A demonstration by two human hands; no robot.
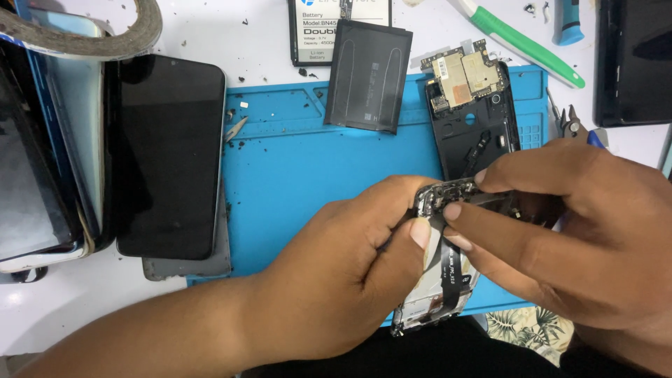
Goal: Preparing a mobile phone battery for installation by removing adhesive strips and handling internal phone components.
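- Hands meet over the near edge of the blue mat (294, 168), where I hold a phone frame (437, 297) that juts past that edge.
- My left hand (343, 273) is curled around the frame's upper end, thumb pressed against a black ribbon cable (448, 276) running down it.
- My right hand (560, 231) pinches the small circuit part (448, 194) at the frame's top between thumb and forefinger.
- At the mat's far right corner lies an open phone shell (472, 136) with a circuit board (462, 73) resting at its top.
- A dark battery (369, 75) overlaps the mat's far edge.
- A black phone (171, 157) lies face up just off the mat's left edge.
- A green-handled tool (521, 43) sits on the white worktop (217, 31) beyond the mat.
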